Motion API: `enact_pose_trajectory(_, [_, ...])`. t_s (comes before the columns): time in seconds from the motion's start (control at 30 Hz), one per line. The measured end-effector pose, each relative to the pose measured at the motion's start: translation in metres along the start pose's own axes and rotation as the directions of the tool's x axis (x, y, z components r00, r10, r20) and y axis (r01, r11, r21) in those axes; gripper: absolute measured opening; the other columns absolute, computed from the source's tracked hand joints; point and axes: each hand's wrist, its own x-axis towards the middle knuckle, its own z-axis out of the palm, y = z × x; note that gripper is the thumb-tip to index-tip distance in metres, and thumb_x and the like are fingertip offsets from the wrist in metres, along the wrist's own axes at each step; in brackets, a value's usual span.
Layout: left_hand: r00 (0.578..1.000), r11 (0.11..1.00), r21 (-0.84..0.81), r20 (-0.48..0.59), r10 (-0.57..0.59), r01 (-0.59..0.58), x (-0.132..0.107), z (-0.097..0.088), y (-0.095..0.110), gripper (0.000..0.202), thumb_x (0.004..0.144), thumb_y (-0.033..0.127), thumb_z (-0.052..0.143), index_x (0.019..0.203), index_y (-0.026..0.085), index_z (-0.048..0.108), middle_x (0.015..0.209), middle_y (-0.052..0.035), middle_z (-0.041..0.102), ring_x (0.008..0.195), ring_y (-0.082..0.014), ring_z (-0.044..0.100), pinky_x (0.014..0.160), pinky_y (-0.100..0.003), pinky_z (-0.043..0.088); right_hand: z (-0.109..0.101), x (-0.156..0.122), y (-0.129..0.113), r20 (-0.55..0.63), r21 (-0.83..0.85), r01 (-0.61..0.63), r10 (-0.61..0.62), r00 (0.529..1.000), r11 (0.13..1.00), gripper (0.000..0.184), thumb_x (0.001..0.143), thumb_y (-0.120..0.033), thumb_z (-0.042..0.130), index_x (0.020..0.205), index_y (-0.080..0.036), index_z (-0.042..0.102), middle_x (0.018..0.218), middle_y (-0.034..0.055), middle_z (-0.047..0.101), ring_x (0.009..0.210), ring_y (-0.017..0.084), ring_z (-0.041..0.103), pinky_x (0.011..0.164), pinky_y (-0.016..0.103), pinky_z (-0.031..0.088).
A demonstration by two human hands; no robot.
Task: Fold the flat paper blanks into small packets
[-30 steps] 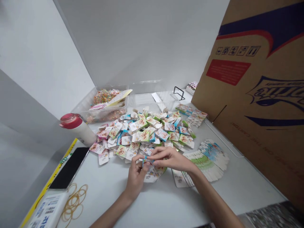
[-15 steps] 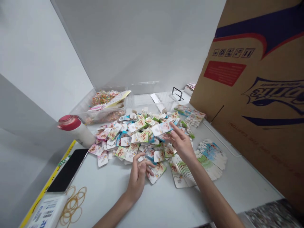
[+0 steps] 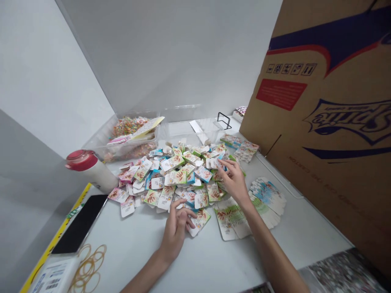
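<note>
My right hand [image 3: 233, 181] is over the right side of a heap of small printed card boxes [image 3: 175, 178]. Its thumb and fingers close on the end of a white and pale box [image 3: 211, 163] in the heap. In front of the heap, my left hand [image 3: 177, 226] rests low with its fingers loosely bent and apart, holding nothing. Its fingertips are beside a green-edged box [image 3: 200, 223] lying flat. To the right, similar boxes are fanned out in overlapping rows, one green-edged [image 3: 233, 219] and one blue-edged [image 3: 269, 195].
A clear plastic tub [image 3: 104, 140] with colourful packets stands behind the heap. On the left are a red-lidded bottle [image 3: 100, 175], a black phone [image 3: 80, 224] and rubber bands [image 3: 88, 266]. A large cardboard carton [image 3: 320, 134] walls off the right side.
My right hand has come down a little toward the heap; the box at its fingertips now looks smaller and lower. My left hand stays nearly still. The view has shifted slightly.
</note>
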Motion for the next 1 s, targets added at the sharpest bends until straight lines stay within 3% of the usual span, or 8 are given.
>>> enact_pose_trajectory(0.13, [1.000,1.000,0.007,0.006,0.014,-0.014,-0.001,0.000,-0.001,0.040,0.098,0.051,0.032,0.124,0.019,0.030,0.097,-0.0079,0.065,0.068,-0.0130,0.061,0.062,-0.028,0.047,-0.028,0.009,0.006,-0.236,-0.207,-0.068,0.017,0.972,0.976,0.037,0.087,-0.028,0.048,0.119,-0.018,0.066,0.117,0.0130,0.050,0.077,0.015,0.058,0.074,0.032,0.051])
enact_pose_trajectory(0.23, [1.000,1.000,0.016,0.024,0.020,-0.020,-0.002,-0.001,-0.005,0.041,0.098,0.051,0.033,0.124,0.019,0.031,0.097,-0.0082,0.065,0.068,-0.0131,0.060,0.062,-0.029,0.048,-0.056,0.012,0.019,-0.365,-0.541,-0.277,0.075,0.928,0.794,0.046,0.084,-0.019,0.045,0.127,-0.019,0.060,0.123,0.0152,0.047,0.101,0.026,0.057,0.090,0.041,0.045])
enact_pose_trajectory(0.33, [0.998,0.999,0.035,0.057,0.029,-0.031,-0.003,-0.002,-0.010,0.039,0.099,0.049,0.032,0.124,0.020,0.030,0.098,-0.0078,0.065,0.068,-0.0125,0.059,0.064,-0.029,0.047,-0.078,0.011,0.036,-0.300,-0.709,-0.491,0.413,0.860,0.506,0.059,0.086,-0.020,0.044,0.145,-0.021,0.041,0.141,0.0206,0.034,0.119,0.039,0.047,0.095,0.050,0.040])
enact_pose_trajectory(0.43, [0.996,0.997,0.060,0.078,0.036,-0.041,-0.004,-0.003,-0.016,0.036,0.100,0.046,0.032,0.125,0.020,0.031,0.099,-0.0074,0.064,0.070,-0.0123,0.059,0.066,-0.029,0.047,-0.090,0.009,0.051,-0.198,-0.744,-0.536,0.635,0.747,0.399,0.061,0.085,-0.019,0.046,0.146,-0.023,0.040,0.141,0.0200,0.040,0.119,0.041,0.048,0.091,0.051,0.042])
enact_pose_trajectory(0.67, [0.995,0.995,0.081,0.094,0.045,-0.052,-0.004,-0.002,-0.015,0.037,0.099,0.046,0.032,0.125,0.019,0.031,0.092,-0.0055,0.064,0.069,-0.0125,0.059,0.065,-0.028,0.047,-0.096,0.011,0.051,-0.223,-0.715,-0.534,0.576,0.786,0.451,0.051,0.080,-0.026,0.059,0.131,-0.025,0.057,0.118,0.0096,0.064,0.111,0.031,0.057,0.088,0.041,0.045])
enact_pose_trajectory(0.73, [0.995,0.995,0.083,0.091,0.041,-0.049,-0.004,-0.002,-0.013,0.037,0.099,0.047,0.032,0.124,0.019,0.033,0.091,-0.0057,0.064,0.069,-0.0124,0.059,0.065,-0.028,0.047,-0.098,0.011,0.042,-0.286,-0.652,-0.529,0.471,0.835,0.542,0.040,0.081,-0.029,0.058,0.120,-0.023,0.065,0.105,0.0080,0.069,0.101,0.029,0.062,0.081,0.037,0.046])
enact_pose_trajectory(0.87, [0.992,0.992,0.120,0.126,0.013,-0.029,-0.003,-0.003,-0.009,0.035,0.098,0.047,0.037,0.117,0.018,0.042,0.088,-0.0054,0.064,0.068,-0.0121,0.060,0.066,-0.027,0.049,-0.095,0.011,0.016,-0.323,-0.295,-0.233,0.133,0.937,0.927,0.027,0.079,-0.038,0.064,0.093,-0.017,0.073,0.084,0.0075,0.070,0.073,0.020,0.062,0.065,0.028,0.046])
enact_pose_trajectory(1.0, [0.982,0.991,0.132,0.188,-0.027,0.002,-0.004,-0.002,-0.003,0.035,0.095,0.045,0.045,0.115,0.017,0.048,0.092,-0.0079,0.067,0.076,-0.0150,0.064,0.070,-0.028,0.051,-0.066,0.002,-0.012,-0.038,0.152,-0.029,0.035,0.999,0.988,0.034,0.077,-0.041,0.071,0.099,-0.015,0.069,0.084,0.0068,0.068,0.071,0.016,0.062,0.058,0.024,0.047])
